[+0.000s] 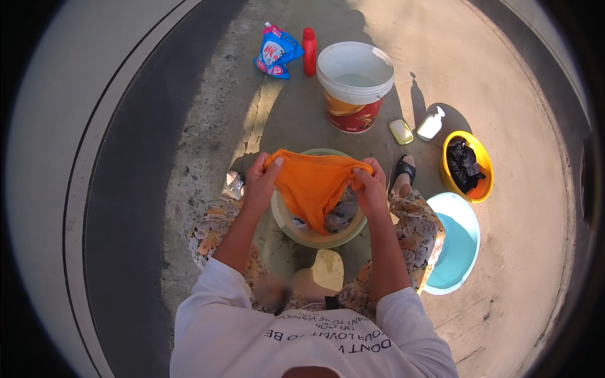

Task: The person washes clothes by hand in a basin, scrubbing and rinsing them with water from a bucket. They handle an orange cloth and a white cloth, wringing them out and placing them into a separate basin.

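An orange cloth garment (309, 184) is stretched between my two hands, its lower part hanging into a pale green basin (326, 244). My left hand (264, 175) grips its left upper corner, thumb on top. At the right upper corner, my right hand (369, 182) has the bunched fabric between thumb and fingers. Grey patterned cloth (341, 215) lies in the basin, partly covered by the orange garment. The basin stands on the ground between my feet.
Beyond the basin stand a large white bucket (355, 94) holding water, a red bottle (309, 52) and a blue detergent bag (276, 52). To the right are a soap dish (401, 132), a pump bottle (430, 125), a yellow basin (489, 175) with dark cloth and a light blue basin (453, 250).
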`<control>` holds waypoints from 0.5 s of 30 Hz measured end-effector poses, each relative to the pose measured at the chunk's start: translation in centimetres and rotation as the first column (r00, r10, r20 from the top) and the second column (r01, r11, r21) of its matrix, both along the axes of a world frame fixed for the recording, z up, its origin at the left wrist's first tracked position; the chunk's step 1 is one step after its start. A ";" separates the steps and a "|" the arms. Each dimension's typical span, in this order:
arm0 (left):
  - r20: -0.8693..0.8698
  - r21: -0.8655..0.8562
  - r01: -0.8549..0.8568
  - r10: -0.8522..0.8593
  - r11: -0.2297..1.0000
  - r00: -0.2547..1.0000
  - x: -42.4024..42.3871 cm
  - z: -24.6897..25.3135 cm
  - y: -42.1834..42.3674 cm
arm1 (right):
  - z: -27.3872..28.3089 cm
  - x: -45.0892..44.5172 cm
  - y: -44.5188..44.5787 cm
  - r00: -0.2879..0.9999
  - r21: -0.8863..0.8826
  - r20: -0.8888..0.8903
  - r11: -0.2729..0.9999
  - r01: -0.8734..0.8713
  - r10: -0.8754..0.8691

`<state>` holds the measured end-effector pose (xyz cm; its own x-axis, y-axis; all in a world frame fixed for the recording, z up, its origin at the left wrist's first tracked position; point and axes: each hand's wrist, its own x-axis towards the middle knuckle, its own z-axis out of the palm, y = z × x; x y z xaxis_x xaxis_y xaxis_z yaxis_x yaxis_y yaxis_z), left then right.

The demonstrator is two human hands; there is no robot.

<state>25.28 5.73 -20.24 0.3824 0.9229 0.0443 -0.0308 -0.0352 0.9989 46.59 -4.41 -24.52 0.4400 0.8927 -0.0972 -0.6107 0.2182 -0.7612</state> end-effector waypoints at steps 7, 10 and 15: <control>0.129 0.054 -0.083 0.076 0.995 0.989 0.5 -2.1 0.6 | 1.4 0.3 0.7 0.873 -0.067 0.476 0.995 -0.080 0.103; -0.252 0.002 0.097 -0.093 0.995 0.963 0.6 -12.5 1.2 | -7.6 0.0 1.7 0.647 -0.403 0.685 0.914 -0.046 0.335; -0.751 -0.022 0.388 -0.272 0.921 0.602 1.5 -29.0 -3.8 | -22.7 -3.2 0.3 0.320 -0.765 0.630 0.638 0.095 0.708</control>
<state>26.77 1.98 -49.24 0.6191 0.7343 -0.2784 0.6649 -0.3015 0.6834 43.38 -4.07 -47.27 0.3167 0.8511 -0.4186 0.5430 -0.5246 -0.6557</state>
